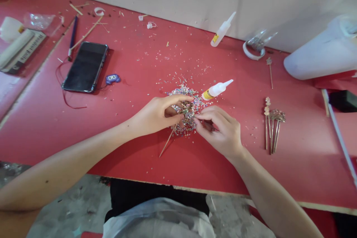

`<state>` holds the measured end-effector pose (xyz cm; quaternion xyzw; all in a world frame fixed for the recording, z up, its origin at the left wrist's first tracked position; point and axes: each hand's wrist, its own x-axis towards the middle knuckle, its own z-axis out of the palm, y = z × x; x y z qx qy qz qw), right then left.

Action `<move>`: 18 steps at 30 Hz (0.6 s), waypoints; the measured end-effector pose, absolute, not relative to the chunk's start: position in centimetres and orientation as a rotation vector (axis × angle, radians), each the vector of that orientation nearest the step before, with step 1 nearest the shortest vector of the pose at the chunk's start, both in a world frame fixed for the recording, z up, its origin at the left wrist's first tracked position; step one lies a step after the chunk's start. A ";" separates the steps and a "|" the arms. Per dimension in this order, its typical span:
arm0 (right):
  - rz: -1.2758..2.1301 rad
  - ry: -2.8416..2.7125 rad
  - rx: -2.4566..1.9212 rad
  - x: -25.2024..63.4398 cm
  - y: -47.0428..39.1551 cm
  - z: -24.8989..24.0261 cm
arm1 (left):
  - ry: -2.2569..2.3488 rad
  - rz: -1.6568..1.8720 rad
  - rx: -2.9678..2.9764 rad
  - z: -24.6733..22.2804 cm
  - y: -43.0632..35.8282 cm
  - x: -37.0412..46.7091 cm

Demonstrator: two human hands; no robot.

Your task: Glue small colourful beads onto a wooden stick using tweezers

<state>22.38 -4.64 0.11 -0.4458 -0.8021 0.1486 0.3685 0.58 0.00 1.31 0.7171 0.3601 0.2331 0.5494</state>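
My left hand (164,113) is closed around the decorated head of a hairpin (185,108); its thin stick (166,143) slants down toward the table's front edge. My right hand (219,126) is just right of it, thumb and forefinger pinched together near the ornament; whatever lies between those fingertips is too small to name. Under and around both hands spreads a pile of small glittering chips (182,130). A white glue bottle with a yellow label (214,91) lies directly behind my right hand.
Finished-looking hairpins (275,130) lie to the right, a single pin (270,72) behind them. Farther back are another glue bottle (222,31) and a tape roll (253,51). A phone (86,67), purple charm (113,78) and knife box (22,52) are left.
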 end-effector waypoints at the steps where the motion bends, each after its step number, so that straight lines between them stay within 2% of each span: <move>1: 0.385 -2.059 -1.137 22.4 -4.6 0.1 | 0.862 0.545 1.694 1.3 0.0 0.6; 18: 0.371 -2.076 -1.113 22.3 -4.5 0.4 | 0.852 0.561 1.600 1.3 0.1 0.7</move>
